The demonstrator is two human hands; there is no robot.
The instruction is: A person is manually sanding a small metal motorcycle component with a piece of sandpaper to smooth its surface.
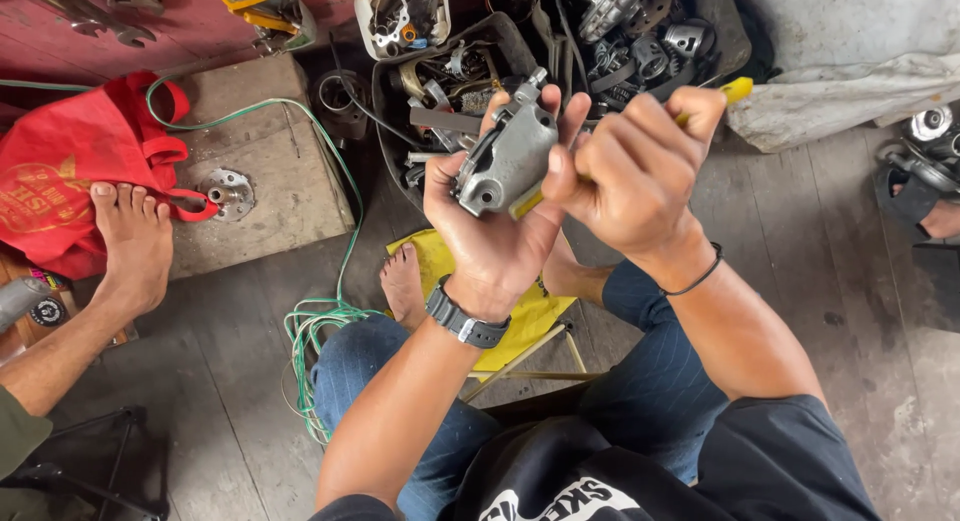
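Grey cast-metal part: blocky housing w/ round bores, held up at chest height over lap, in front of the parts tubs.
Left hand: fingers curled round grey part from below and behind, thumb pressed on its side; black wristwatch on wrist.
Right hand: closed in a fist round yellow-handled tool, prob. screwdriver; shaft end meets part's right edge, tip hidden behind hand.
Black plastic tub: just beyond hands, full of loose metal bits, brackets, springs.
Yellow cloth: on floor under knees, beside own bare foot.
Green cable: loops on wooden floor, left of knee.
Red bag: far left, another person's bare foot resting on it.
Risk, slip: tool tip could skid off metal edge into left palm/thumb, since fingers sit right next to contact point.
Risk, drop: part gripped one-handed; hard push could twist it loose onto foot below.
Risk, small bits: anything pried free likely lost among floor clutter.
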